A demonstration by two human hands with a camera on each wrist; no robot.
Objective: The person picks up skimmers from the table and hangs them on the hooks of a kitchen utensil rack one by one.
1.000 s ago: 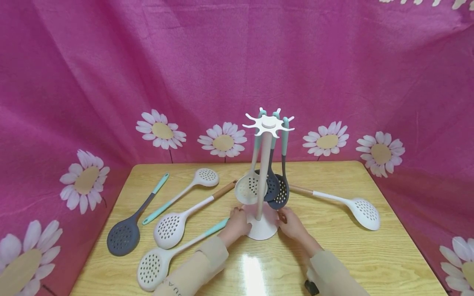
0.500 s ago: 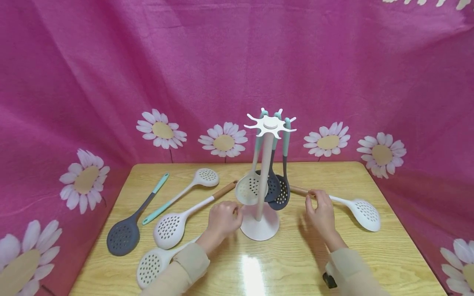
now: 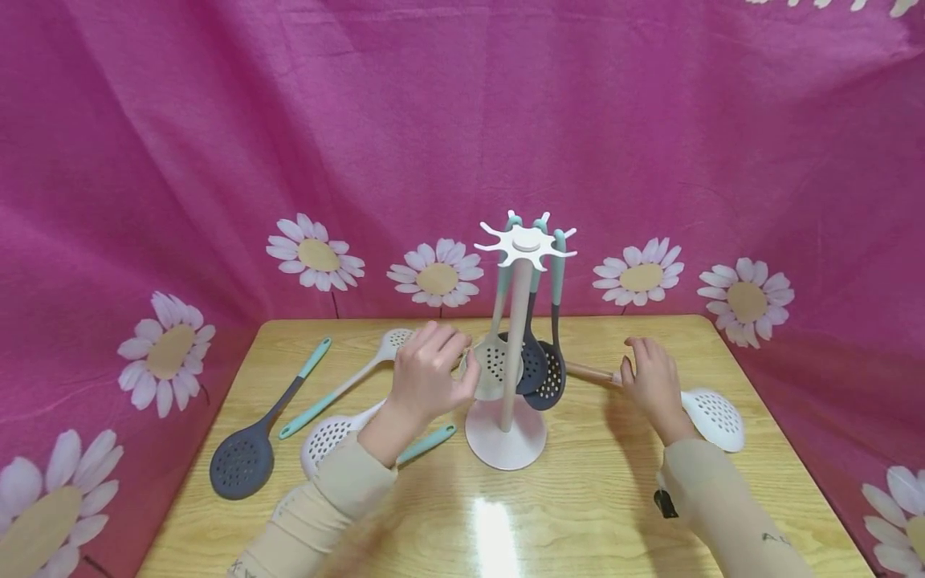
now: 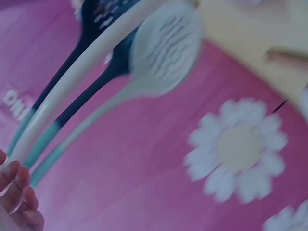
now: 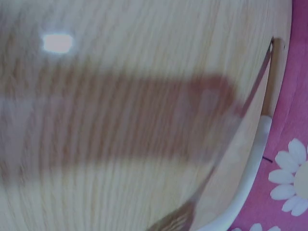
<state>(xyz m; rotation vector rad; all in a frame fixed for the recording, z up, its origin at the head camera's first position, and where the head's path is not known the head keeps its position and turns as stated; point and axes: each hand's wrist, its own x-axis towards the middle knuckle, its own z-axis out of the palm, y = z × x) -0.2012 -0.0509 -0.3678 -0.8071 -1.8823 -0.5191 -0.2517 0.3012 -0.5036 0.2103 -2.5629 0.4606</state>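
Observation:
My left hand [image 3: 431, 371] is raised just left of the white utensil stand [image 3: 526, 241], its fingers loosely bent and holding nothing. In the left wrist view the fingers [image 4: 17, 190] show at the lower left. One pale skimmer [image 3: 493, 365] and two dark skimmers [image 3: 547, 377] with mint handles hang from the stand's hooks. My right hand [image 3: 654, 387] hovers over the white skimmer [image 3: 715, 417] with a wooden handle, which lies on the table at the right; its fingers appear slightly bent around nothing. The right wrist view shows that skimmer's handle [image 5: 273, 82] but no fingers.
On the table [image 3: 578, 498] at the left lie a dark skimmer [image 3: 242, 464] with a mint handle, a pale skimmer [image 3: 347, 385], and a white skimmer [image 3: 328, 437] partly behind my left arm. Another mint handle [image 3: 428, 443] pokes out beneath it. Pink flowered cloth surrounds the table.
Both hands have left the stand's base. The left hand has risen and moved slightly left; the right hand has moved right and away to the wooden-handled skimmer.

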